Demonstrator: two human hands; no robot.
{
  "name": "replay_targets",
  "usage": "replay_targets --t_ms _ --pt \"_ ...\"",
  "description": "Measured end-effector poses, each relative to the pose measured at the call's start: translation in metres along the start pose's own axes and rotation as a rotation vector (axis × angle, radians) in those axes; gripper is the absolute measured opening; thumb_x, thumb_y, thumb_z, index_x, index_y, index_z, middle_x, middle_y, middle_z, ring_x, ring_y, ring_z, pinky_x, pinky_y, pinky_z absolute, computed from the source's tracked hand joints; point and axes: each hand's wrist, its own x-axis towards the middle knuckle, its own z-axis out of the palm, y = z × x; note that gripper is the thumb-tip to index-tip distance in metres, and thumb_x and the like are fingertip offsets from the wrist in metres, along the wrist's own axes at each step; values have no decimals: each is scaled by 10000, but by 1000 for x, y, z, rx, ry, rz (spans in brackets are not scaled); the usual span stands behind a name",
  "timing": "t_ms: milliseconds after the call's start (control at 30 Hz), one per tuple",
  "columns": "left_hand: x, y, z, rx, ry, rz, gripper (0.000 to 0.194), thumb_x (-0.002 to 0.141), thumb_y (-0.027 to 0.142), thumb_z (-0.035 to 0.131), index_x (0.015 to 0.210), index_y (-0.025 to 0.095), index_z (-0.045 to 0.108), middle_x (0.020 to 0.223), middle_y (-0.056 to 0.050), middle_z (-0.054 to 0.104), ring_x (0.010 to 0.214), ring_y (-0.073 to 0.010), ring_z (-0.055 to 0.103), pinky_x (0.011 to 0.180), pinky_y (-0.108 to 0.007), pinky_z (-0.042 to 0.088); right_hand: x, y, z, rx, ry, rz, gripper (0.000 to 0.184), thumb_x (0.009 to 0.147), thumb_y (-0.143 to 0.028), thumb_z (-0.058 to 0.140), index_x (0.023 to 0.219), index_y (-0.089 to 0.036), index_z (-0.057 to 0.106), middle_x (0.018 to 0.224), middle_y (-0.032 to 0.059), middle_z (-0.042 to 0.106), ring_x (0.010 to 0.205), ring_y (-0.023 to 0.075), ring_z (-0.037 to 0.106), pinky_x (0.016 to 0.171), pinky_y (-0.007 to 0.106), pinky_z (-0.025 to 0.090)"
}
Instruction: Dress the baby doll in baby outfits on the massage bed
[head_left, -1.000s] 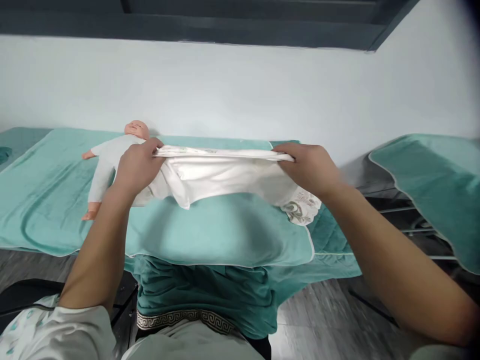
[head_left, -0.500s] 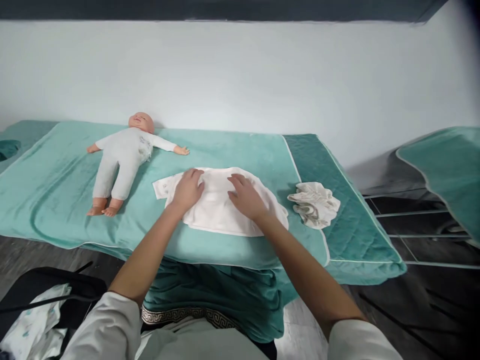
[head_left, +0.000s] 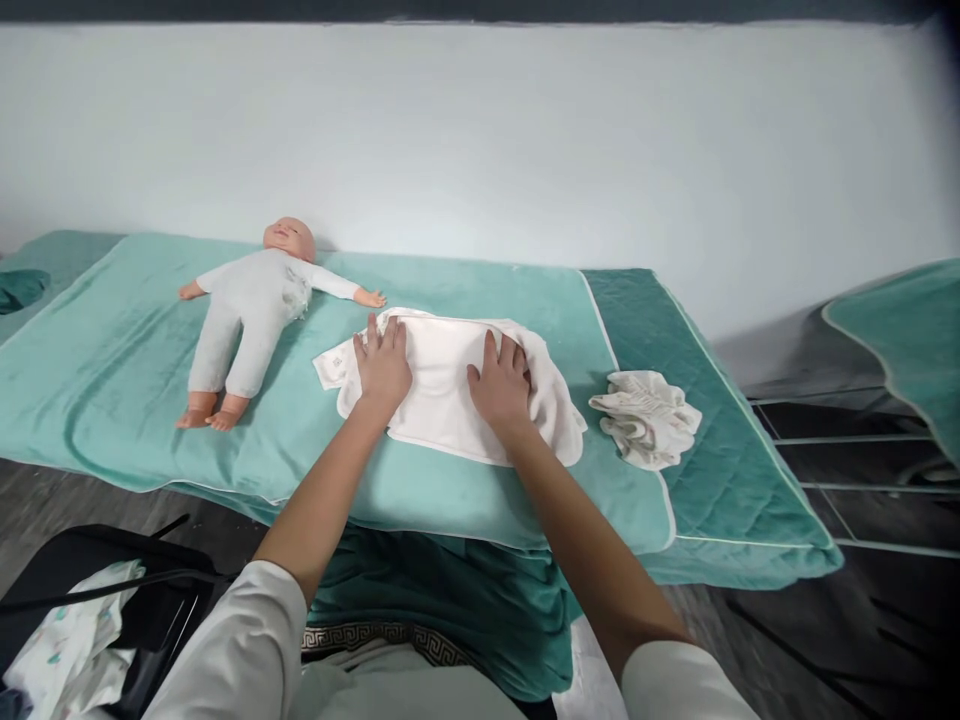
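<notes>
A white baby garment [head_left: 442,395] with a small printed sleeve lies spread on the green bed cover [head_left: 480,510] in front of me. My left hand [head_left: 382,368] rests on its left part, fingers stretched away from me. On the right part lies my right hand [head_left: 501,385], fingers apart and partly over a fold. Neither hand grips the cloth as far as I can see. A baby doll [head_left: 251,300] in a white suit lies on its back to the left, one arm reaching toward the garment. Right of the garment is a crumpled white cloth [head_left: 649,418].
Behind the bed stands a white wall [head_left: 480,150]. At lower left a black chair [head_left: 161,620] holds a printed cloth [head_left: 75,630]. Another green-covered surface [head_left: 907,340] is at the right, past a gap with metal bars [head_left: 885,488].
Both hands have shifted and now press flatter on the garment. Its far edge has moved away from me, with folds gathered at the right. The view has tilted slightly.
</notes>
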Motion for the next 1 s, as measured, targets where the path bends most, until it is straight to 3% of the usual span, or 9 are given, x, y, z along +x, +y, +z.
replay_targets --t_ms 133,200,333,467,567,733,833,900,1000 --pt "1 -3 8 -74 -18 -20 569 984 189 351 1521 212 536 1657 -87 435 1629 -394 142 1271 -730 101 8 2 10 6 -60 -31 605 1036 -328 331 1583 -75 378 1603 229 409 1461 424 381 1119 625 436" --pt "-10 -1 9 -107 -35 -23 524 996 217 368 1479 218 573 1635 -99 467 1622 -392 178 1265 -741 116 4 3 16 4 -69 -101 571 1052 -305 283 1526 -37 454 1581 228 450 1471 391 393 1189 584 378" --pt "-68 10 2 -185 -45 19 454 1006 270 427 1421 234 609 1639 -93 463 1608 -373 244 1278 -699 201 -12 4 23 13 -50 -291 531 1063 -273 271 1485 -57 511 1612 189 439 1522 331 365 1261 535 281" --pt "-133 20 -4 -215 -37 141 414 1034 318 429 1398 286 625 1613 -59 501 1579 -313 341 1325 -612 200 -19 5 23 17 -43 -317 539 1068 -302 266 1482 -76 527 1599 173 466 1503 330 410 1253 517 306" --pt "-156 18 -7 -218 -45 171 422 1046 324 422 1425 273 602 1621 -52 489 1575 -299 352 1332 -589 215 -24 2 22 -15 -45 -319 555 1072 -316 254 1497 -71 515 1624 183 426 1525 339 382 1252 540 307" --pt "-187 6 -15 -329 -64 210 402 1035 299 460 1407 282 612 1582 -72 538 1566 -271 377 1325 -581 261 -41 0 18 -43 -85 -451 554 1082 -348 262 1544 -133 480 1676 142 348 1564 341 316 1258 571 291" --pt "-241 -14 -22 -453 -90 238 413 1010 232 468 1387 307 618 1499 -82 620 1480 -243 507 1293 -550 353 -49 3 17 -14 -104 -459 553 1077 -373 286 1543 -149 484 1673 127 360 1565 345 311 1253 574 308" --pt "-292 -37 -27 -529 -90 203 420 966 192 485 1323 338 653 1377 -81 705 1325 -243 646 1176 -521 502 -52 5 17 6 -100 -452 547 1072 -380 305 1534 -159 497 1667 125 372 1558 349 323 1251 582 311" --pt "-374 -84 -30 -550 -27 -161 335 917 194 483 1093 361 714 1095 -58 776 1043 -239 746 934 -458 624 -54 5 17 17 -85 -455 540 1067 -374 325 1526 -157 508 1658 130 388 1549 354 340 1248 586 311"
